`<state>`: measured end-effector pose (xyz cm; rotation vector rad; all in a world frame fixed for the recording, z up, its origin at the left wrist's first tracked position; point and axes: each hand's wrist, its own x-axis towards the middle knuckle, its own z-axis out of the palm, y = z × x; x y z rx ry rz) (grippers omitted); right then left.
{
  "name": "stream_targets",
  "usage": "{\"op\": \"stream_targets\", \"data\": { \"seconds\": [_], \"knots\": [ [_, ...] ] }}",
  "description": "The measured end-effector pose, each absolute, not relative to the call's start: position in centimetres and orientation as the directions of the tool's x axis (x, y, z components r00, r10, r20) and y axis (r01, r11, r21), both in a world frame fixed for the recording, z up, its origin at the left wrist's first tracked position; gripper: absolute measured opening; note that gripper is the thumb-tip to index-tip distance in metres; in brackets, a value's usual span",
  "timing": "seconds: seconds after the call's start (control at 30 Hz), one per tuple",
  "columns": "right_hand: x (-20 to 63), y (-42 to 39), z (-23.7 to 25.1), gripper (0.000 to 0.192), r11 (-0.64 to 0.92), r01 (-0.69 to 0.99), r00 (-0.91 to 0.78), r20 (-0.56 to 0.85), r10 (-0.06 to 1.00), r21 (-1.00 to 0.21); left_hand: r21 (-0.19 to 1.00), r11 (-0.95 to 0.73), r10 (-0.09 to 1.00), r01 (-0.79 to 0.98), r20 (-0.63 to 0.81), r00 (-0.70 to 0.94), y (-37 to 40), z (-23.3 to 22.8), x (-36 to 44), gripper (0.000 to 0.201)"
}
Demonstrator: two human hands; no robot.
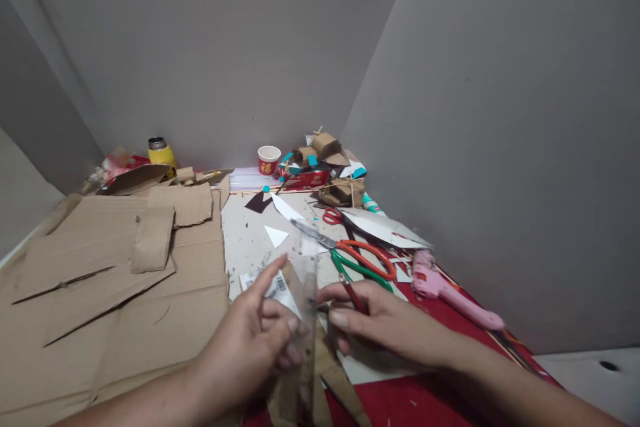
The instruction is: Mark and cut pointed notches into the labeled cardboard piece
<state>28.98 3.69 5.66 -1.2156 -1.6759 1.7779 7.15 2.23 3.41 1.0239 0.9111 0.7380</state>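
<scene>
My left hand (pixel 260 327) is closed on a clear ruler (pixel 307 340), its index finger stretched forward along one side. The ruler runs lengthwise away from me and is partly blurred. In my right hand (pixel 380 320) is a dark red pencil (pixel 353 292); the fingertips are close to the ruler's right edge. Under both hands lie pieces of brown cardboard (pixel 337 373), one with a white printed label (pixel 283 293). Just beyond the hands, scissors (pixel 360 260) with one orange and one green handle rest on the white surface.
Large cardboard sheets (pixel 190 300) cover the left side. A pink glue gun (pixel 457 297) lies at right on red cloth (pixel 415 400). Toward the wall stand a yellow bottle (pixel 163 157), a red and white paper cup (pixel 269 160) and small cardboard models (pixel 327 147). White paper scraps (pixel 277 235) are scattered mid-table.
</scene>
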Motion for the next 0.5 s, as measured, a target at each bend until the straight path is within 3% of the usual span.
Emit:
{"op": "stream_targets", "data": {
  "seconds": [0.1,0.2,0.27,0.37,0.43,0.5],
  "knots": [
    [28.9,4.2,4.5,0.044,-0.260,0.244,-0.508,-0.351,0.786,-0.934,0.961,0.278,0.806,0.006,-0.236,0.542,1.8,2.7,8.1,0.075],
    [29.7,5.0,4.0,0.044,-0.304,0.167,-0.394,-0.346,0.851,-0.938,0.957,-0.127,0.811,0.261,-0.052,0.582,1.5,2.4,7.3,0.052],
    [30.3,5.5,4.1,0.046,-0.311,0.073,-0.305,-0.318,0.898,-0.948,0.820,-0.387,0.783,0.422,0.051,0.620,1.1,2.2,6.4,0.043],
    [31.0,6.3,4.5,0.045,-0.286,-0.022,-0.188,-0.277,0.942,-0.958,0.494,-0.705,0.656,0.509,0.181,0.733,0.4,1.0,5.5,0.043],
    [31.1,6.7,4.5,0.039,-0.275,-0.035,-0.176,-0.265,0.948,-0.961,0.284,-0.815,0.573,0.504,0.271,0.774,0.0,-0.3,5.2,0.046],
    [31.0,6.9,4.5,0.036,-0.292,-0.033,-0.203,-0.280,0.938,-0.956,0.232,-0.841,0.538,0.489,0.256,0.803,-0.2,-1.3,5.0,0.045]
  ]
}}
